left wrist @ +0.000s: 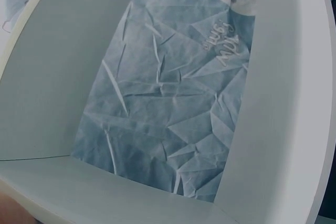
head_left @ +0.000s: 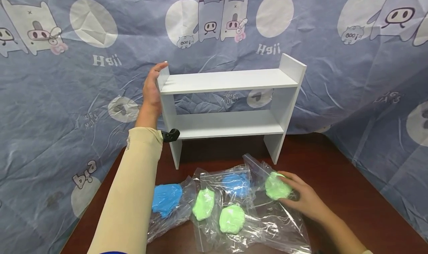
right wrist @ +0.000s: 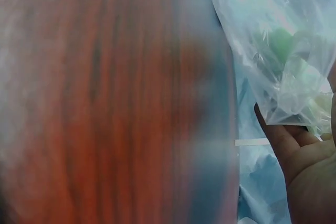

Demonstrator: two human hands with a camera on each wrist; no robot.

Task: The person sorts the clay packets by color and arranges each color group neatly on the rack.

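Observation:
A white two-tier shelf [head_left: 220, 82] stands on the table. My left hand [head_left: 152, 88] rests against the outside of its left side panel, fingers reaching up to the top corner. In the left wrist view, the shelf's inner boards [left wrist: 283, 98] fill most of the picture and only a blurred bit of hand [left wrist: 13, 211] shows. My right hand [head_left: 305, 200] holds a clear plastic bag [head_left: 284, 224] with a light green lump [head_left: 276, 186] inside, thumb and fingers at its edges. The right wrist view has the bag [right wrist: 283, 87] over my fingers and palm [right wrist: 315, 182].
Other clear bags lie in front of the shelf, with a blue lump [head_left: 167, 198], another blue lump [head_left: 236, 184] and green lumps [head_left: 232, 219] in them. Dark reddish wood makes up the tabletop [head_left: 337, 172]. A printed blue-grey cloth [head_left: 133, 23] hangs behind and around the table.

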